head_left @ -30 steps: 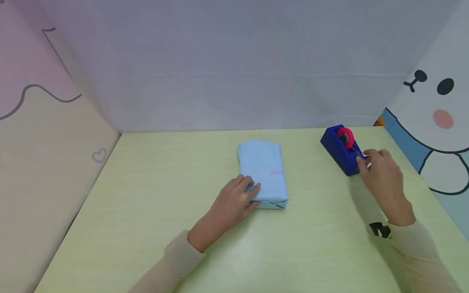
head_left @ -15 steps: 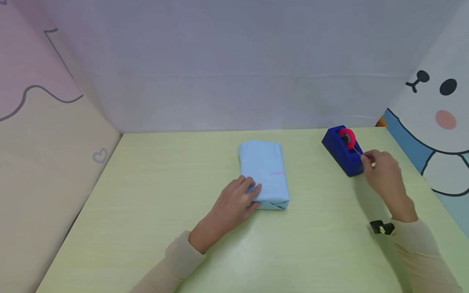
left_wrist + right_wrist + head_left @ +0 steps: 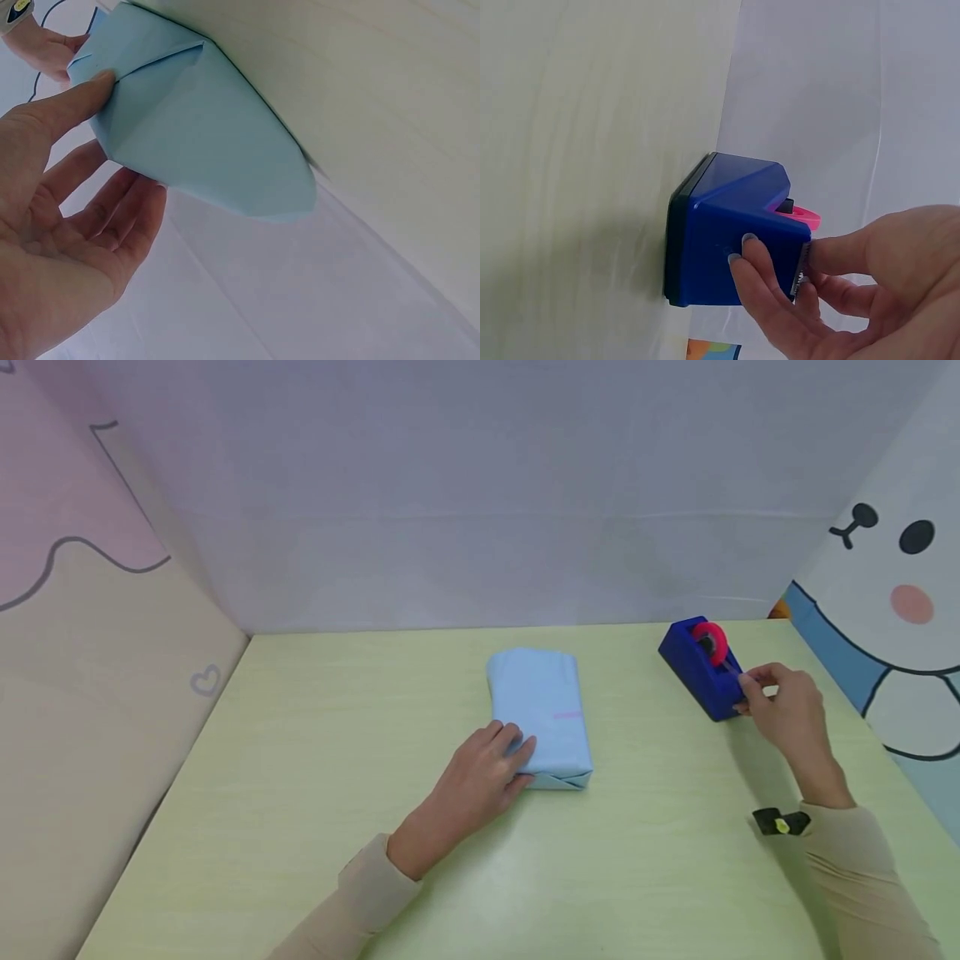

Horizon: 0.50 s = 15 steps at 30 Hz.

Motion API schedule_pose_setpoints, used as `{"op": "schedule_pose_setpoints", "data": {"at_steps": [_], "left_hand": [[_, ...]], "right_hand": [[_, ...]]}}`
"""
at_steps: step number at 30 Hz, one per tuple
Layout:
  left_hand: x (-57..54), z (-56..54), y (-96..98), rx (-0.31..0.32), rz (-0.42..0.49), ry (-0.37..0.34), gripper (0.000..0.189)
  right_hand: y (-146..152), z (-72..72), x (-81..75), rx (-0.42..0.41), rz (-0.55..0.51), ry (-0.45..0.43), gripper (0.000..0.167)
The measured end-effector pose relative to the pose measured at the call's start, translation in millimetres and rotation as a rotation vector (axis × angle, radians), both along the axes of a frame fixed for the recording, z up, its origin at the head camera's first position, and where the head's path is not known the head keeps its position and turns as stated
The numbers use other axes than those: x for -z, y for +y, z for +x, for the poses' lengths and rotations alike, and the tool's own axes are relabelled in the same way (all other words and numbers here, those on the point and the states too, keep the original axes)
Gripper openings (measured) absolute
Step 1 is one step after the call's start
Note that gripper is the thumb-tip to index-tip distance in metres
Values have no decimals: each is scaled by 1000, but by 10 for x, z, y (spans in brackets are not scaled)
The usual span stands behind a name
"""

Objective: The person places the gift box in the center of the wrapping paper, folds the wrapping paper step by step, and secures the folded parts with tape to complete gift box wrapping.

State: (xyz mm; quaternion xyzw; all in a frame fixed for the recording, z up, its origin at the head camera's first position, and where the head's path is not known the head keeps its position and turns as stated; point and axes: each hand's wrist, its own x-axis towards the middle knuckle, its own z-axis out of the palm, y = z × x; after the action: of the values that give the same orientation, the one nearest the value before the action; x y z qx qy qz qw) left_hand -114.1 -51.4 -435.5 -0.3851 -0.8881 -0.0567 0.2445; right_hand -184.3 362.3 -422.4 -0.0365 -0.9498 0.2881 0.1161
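Observation:
A flat package wrapped in light blue paper (image 3: 536, 693) lies on the table, with a short pink strip on its top. My left hand (image 3: 476, 777) grips its near left corner. In the left wrist view the thumb (image 3: 86, 97) presses the folded end flap while the fingers (image 3: 139, 217) bend over the top edge. At the right stands a blue tape dispenser (image 3: 693, 672) with a pinkish-red tape roll (image 3: 712, 643). My right hand (image 3: 791, 710) pinches the tape end at the toothed cutter (image 3: 802, 270). Two other fingertips (image 3: 750, 247) rest against the dispenser's front face.
The pale yellow-green table (image 3: 337, 718) meets a light grey back wall (image 3: 465, 502). Printed panels stand at both sides, the right one with a cartoon face (image 3: 907, 610). A black band (image 3: 780, 821) sits at the right cuff.
My right hand has shifted slightly at the cutter, and lower fingers now touch the dispenser's front. The left hand and package keep their places; the head view has shifted a little.

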Motion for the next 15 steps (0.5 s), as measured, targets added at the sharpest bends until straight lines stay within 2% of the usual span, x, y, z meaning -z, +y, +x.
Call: {"op": "schedule_pose_setpoints", "data": {"at_steps": [9,15], "left_hand": [[-11,-1,6,1,-6,0,43],[-16,4,0,-2,0,2,43]], "right_hand": [[43,22,-14,1,-3,-78,39],[64,75,-35,1,-105,-180,48]]}}
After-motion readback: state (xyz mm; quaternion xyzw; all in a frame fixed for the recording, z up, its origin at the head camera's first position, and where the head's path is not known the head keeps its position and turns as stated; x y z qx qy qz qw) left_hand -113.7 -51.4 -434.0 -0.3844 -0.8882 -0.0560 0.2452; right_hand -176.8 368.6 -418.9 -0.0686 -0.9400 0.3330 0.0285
